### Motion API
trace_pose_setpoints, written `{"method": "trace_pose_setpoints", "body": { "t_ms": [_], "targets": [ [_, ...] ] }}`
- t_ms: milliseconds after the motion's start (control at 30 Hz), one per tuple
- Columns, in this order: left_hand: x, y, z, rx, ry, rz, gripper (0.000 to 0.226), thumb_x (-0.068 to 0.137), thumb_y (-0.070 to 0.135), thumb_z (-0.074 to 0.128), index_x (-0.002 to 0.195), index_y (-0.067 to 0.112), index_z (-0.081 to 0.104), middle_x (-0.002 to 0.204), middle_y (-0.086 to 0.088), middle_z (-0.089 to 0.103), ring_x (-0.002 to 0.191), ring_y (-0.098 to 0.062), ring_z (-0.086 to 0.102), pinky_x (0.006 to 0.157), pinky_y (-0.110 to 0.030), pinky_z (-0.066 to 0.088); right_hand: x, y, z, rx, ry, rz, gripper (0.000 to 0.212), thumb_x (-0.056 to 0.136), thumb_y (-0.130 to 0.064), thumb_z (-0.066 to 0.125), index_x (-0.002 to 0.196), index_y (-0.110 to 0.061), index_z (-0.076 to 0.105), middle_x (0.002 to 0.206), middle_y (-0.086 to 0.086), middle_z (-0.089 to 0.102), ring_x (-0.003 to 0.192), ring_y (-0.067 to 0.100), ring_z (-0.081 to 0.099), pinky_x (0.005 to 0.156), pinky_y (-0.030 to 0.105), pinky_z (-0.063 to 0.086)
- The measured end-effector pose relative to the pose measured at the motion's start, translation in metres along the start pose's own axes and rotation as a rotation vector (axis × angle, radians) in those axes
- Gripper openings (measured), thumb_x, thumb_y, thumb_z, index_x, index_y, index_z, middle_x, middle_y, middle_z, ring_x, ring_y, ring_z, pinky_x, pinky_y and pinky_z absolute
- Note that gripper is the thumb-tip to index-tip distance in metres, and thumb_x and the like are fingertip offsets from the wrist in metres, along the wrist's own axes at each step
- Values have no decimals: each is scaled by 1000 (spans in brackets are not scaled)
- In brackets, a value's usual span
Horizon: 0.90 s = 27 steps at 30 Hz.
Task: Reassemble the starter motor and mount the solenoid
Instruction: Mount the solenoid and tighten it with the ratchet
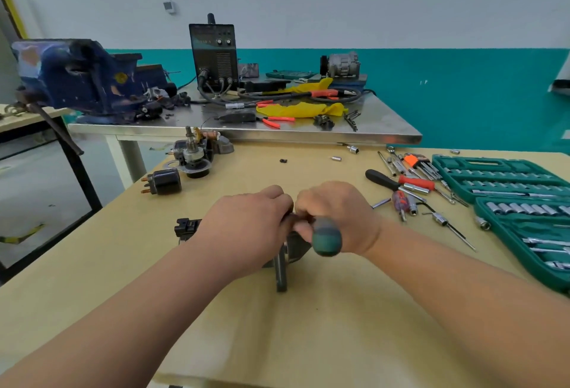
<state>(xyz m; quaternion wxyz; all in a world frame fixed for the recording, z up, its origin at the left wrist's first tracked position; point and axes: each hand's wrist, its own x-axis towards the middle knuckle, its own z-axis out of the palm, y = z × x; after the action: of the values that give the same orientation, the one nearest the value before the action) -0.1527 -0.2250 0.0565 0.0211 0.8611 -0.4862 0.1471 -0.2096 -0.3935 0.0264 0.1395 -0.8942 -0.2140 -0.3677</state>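
starter motor reassembly partway, solenoid not yet mounted

starter motor's dark grey metal housing (pixel 282 259) lies on the pale wooden bench (pixel 339 326) near its front, mostly hidden under both hands. the left hand (pixel 246 227) clasps the housing to steady it; the right hand (pixel 336 218) has its grip clenched on a green-and-grey handled screwdriver (pixel 327 238), apparently working a fastener i cannot see. the black cylindrical solenoid with copper terminals (pixel 163 182) sits well apart at the bench's left edge, beside a grey metal assembly with copper windings (pixel 197 153). judging by this, most joining and the solenoid mounting remain.

Bare tabletop (pixel 308 326) before hands
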Motion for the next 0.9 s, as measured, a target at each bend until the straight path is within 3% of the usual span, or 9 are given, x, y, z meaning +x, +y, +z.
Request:
{"method": "trace_pose_setpoints", "body": {
  "t_ms": [200, 267, 400, 467, 567, 633, 700, 833, 900],
  "targets": [
    [-2, 0, 2, 71, -12, -6, 41, 95, 61, 28, 108, 29, 51, 103, 10, 47, 80, -12, 55, 49, -25, 24, 16, -11, 17, 1074, -172, 1365, 49, 95, -44, 35, 56, -18, 47, 41, -1, 34, 32, 14, 24, 36, 19, 21],
    [-2, -1, 3, 56, 4, 13, 38, 97, 57, 28, 110, 29, 52, 106, 11, 48, 82, -13, 57, 52, -26, 31, 10, -13, 18, 928, -156, 1211, 41, 96, -40, 35, 63, -18, 44, 44, 0, 36, 36, 17, 30, 39, 24, 27],
    [-1, -3, 1, -27, 34, 13, 30, 101, 44, 32, 114, 29, 55, 107, 11, 53, 83, -15, 60, 60, -29, 44, 9, -2, -4, 80, -38, 88, 35, 91, -30, 44, 76, -2, 58, 57, 9, 55, 48, 28, 52, 49, 33, 42],
    [-1, -2, 1, -13, 43, 22, 33, 102, 45, 29, 115, 30, 55, 107, 11, 52, 83, -15, 60, 58, -29, 41, 11, -5, 1, 191, -55, 190, 35, 94, -31, 41, 75, -6, 57, 55, 6, 53, 48, 25, 51, 48, 30, 42],
    [1, -3, 3, 60, 0, 24, 40, 100, 54, 26, 113, 27, 53, 109, 11, 49, 84, -15, 60, 55, -28, 32, 17, -16, 15, 945, -107, 1170, 43, 97, -41, 35, 63, -17, 47, 46, -2, 35, 36, 14, 31, 33, 22, 24],
    [0, -3, 5, 65, -15, 26, 39, 99, 54, 26, 113, 27, 52, 113, 11, 49, 86, -15, 60, 57, -29, 33, 16, -13, 19, 1099, -182, 1419, 52, 97, -45, 33, 55, -16, 46, 41, -2, 30, 30, 12, 22, 33, 18, 17],
    [1, -5, 5, 54, 1, 38, 37, 102, 49, 26, 114, 28, 53, 112, 11, 50, 86, -15, 60, 59, -29, 39, 16, -11, 14, 805, -181, 1216, 43, 98, -41, 33, 64, -16, 46, 44, -1, 35, 36, 16, 31, 38, 25, 27],
    [2, -5, 3, 48, -9, 68, 43, 99, 41, 17, 116, 28, 55, 105, 10, 48, 86, -15, 59, 57, -29, 38, 11, -5, -1, -5, -25, 70, 22, 86, -21, 49, 76, -5, 59, 56, 7, 56, 47, 23, 51, 50, 28, 42],
    [2, -5, 2, 45, -6, 38, 39, 101, 45, 23, 115, 27, 54, 105, 10, 49, 82, -15, 58, 56, -29, 35, 14, -5, 2, 185, -75, 235, 26, 89, -26, 45, 71, -11, 56, 54, 4, 52, 47, 20, 49, 48, 29, 40]
  ]
}}
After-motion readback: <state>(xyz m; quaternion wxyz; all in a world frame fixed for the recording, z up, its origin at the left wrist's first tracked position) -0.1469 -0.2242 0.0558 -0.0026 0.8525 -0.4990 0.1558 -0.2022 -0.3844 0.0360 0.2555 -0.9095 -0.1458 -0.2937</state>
